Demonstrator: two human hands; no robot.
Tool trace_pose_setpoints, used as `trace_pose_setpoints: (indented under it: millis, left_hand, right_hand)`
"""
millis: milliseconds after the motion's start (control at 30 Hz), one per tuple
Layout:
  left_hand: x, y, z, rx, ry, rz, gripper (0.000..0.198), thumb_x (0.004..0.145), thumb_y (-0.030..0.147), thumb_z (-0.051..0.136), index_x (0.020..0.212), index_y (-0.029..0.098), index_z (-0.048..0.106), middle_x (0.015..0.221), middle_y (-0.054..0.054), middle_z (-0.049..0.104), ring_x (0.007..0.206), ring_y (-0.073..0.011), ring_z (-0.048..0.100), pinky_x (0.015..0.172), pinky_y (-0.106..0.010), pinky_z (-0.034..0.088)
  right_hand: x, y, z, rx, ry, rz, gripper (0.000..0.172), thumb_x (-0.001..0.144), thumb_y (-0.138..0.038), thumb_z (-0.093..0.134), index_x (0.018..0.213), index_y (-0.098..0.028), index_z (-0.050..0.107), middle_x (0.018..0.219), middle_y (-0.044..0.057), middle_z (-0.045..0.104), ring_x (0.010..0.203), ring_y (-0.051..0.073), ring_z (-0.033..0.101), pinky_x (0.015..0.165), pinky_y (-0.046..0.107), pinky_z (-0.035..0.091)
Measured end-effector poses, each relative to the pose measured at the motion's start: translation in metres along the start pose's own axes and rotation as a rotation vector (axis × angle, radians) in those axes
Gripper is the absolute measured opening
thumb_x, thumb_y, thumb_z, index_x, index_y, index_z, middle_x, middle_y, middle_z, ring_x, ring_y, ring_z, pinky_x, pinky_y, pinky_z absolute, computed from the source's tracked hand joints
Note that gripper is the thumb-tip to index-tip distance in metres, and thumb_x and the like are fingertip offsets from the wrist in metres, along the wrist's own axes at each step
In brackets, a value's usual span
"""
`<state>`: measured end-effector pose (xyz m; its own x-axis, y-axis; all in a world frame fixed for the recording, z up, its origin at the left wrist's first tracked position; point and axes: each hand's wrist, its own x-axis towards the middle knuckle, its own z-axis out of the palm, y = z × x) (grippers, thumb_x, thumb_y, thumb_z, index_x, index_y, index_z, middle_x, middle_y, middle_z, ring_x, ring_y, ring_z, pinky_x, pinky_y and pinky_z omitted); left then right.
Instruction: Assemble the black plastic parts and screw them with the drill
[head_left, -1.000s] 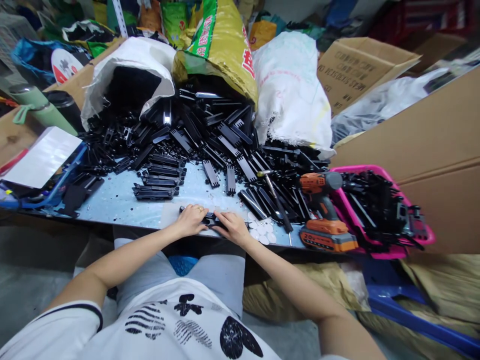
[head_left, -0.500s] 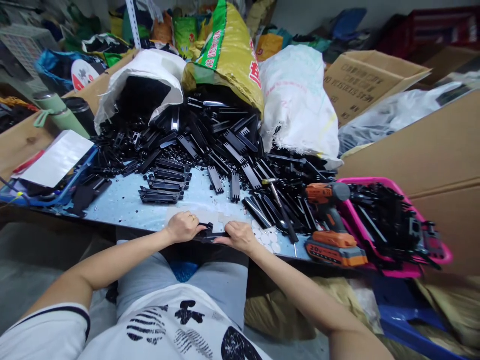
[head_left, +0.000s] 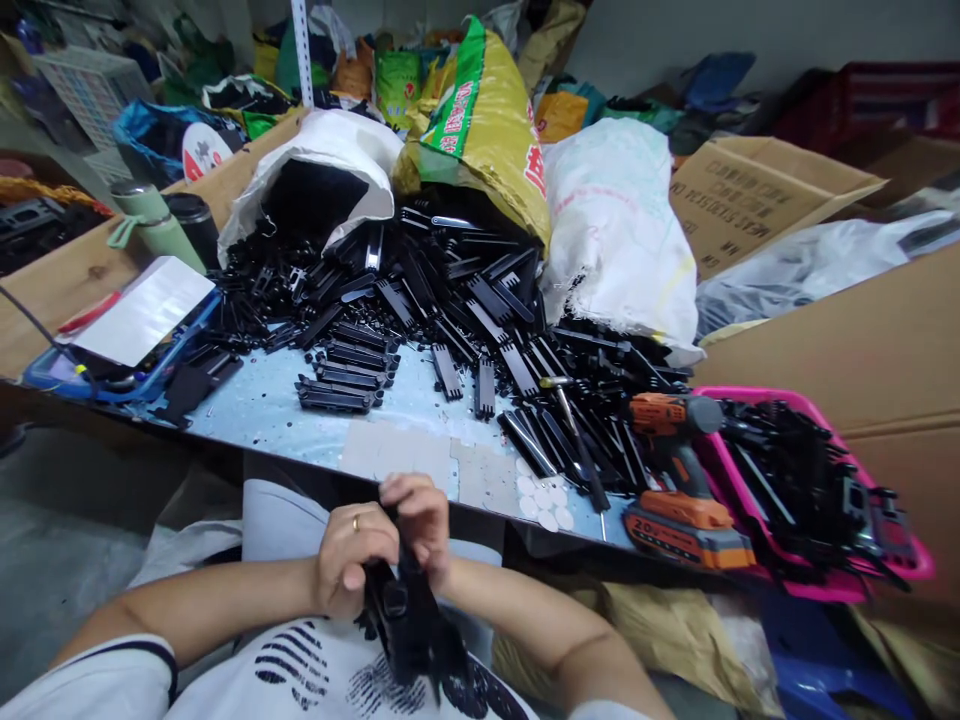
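Note:
A long black plastic part (head_left: 411,630), blurred by motion, is between my hands close to my shirt, beyond the table's front edge. My left hand (head_left: 352,560), with a ring on one finger, is closed round its left side. My right hand (head_left: 421,525) grips its upper right side with curled fingers. The exact shape of the part is smeared. On the table ahead lie a stack of similar black parts (head_left: 349,370) and several flat black slotted pieces (head_left: 486,388).
A hammer (head_left: 574,430) and an orange cordless drill (head_left: 682,480) lie to the right, beside a pink basket (head_left: 806,400) of black parts. Open sacks (head_left: 615,230) spill pieces at the back. A blue tray (head_left: 154,375) sits left; white discs (head_left: 541,495) lie near the front edge.
Both hands have come back from the table edge toward my body, lifting the black part with them. It now points lengthwise toward me. The whole view has shifted slightly.

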<state>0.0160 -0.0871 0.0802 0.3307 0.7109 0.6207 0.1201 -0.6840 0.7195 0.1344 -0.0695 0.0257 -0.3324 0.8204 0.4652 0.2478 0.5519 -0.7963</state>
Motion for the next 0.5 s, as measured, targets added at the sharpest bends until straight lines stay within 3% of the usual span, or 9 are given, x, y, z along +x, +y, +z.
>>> trace_pose_setpoints:
  millis: [100,133,200,300,367,500]
  left_hand:
    - [-0.015,-0.022,0.001,0.260,0.077,0.131,0.076,0.091,0.062,0.002,0.104,0.016,0.062,0.088,-0.013,0.068,0.088,-0.0222,0.064,0.073,-0.037,0.053]
    - [-0.018,-0.036,-0.004,0.365,0.082,0.168,0.077,0.090,0.063,0.004,0.111,0.015,0.060,0.094,-0.014,0.068,0.094,-0.0235,0.063,0.077,-0.038,0.052]
    - [-0.018,-0.070,-0.022,0.595,0.050,0.182,0.078,0.088,0.068,0.011,0.114,0.014,0.061,0.095,-0.015,0.068,0.096,-0.0250,0.063,0.080,-0.038,0.051]
    - [-0.014,-0.123,-0.054,0.827,-0.181,-0.006,0.078,0.083,0.074,0.021,0.110,0.015,0.065,0.098,-0.016,0.067,0.098,-0.0271,0.062,0.085,-0.040,0.050]
    - [-0.008,-0.146,-0.065,0.891,-0.286,-0.118,0.073,0.085,0.069,0.027,0.119,0.014,0.060,0.115,-0.018,0.062,0.118,-0.0305,0.052,0.099,-0.044,0.041]
    - [0.027,-0.165,-0.058,0.936,-0.300,-0.264,0.081,0.086,0.067,0.029,0.140,0.006,0.035,0.149,-0.020,0.026,0.141,-0.0332,0.012,0.113,-0.050,0.017]
  right_hand:
    - [0.022,0.016,0.027,-0.223,0.212,0.148,0.040,0.091,-0.036,0.029,0.128,-0.022,0.036,0.122,0.017,0.047,0.114,0.029,0.048,0.087,0.050,0.044]
    - [0.031,0.022,0.022,-0.266,0.242,0.147,0.043,0.091,-0.033,0.029,0.132,-0.021,0.030,0.128,0.018,0.041,0.119,0.030,0.044,0.090,0.051,0.043]
    - [0.045,0.037,-0.008,-0.334,0.306,0.101,0.045,0.090,-0.033,0.033,0.133,-0.019,0.026,0.133,0.019,0.037,0.125,0.029,0.039,0.095,0.050,0.040]
    - [0.042,0.060,-0.093,-0.483,0.509,0.120,0.039,0.090,-0.036,0.041,0.125,-0.018,0.036,0.128,0.018,0.042,0.124,0.027,0.040,0.099,0.048,0.037]
    - [0.025,0.073,-0.161,-0.642,0.539,0.213,0.036,0.089,-0.039,0.045,0.118,-0.016,0.045,0.122,0.017,0.048,0.119,0.027,0.045,0.099,0.048,0.036]
    - [-0.026,0.083,-0.287,-1.120,0.597,0.398,0.052,0.083,-0.050,0.053,0.116,-0.010,0.051,0.121,0.022,0.050,0.121,0.033,0.042,0.102,0.050,0.029]
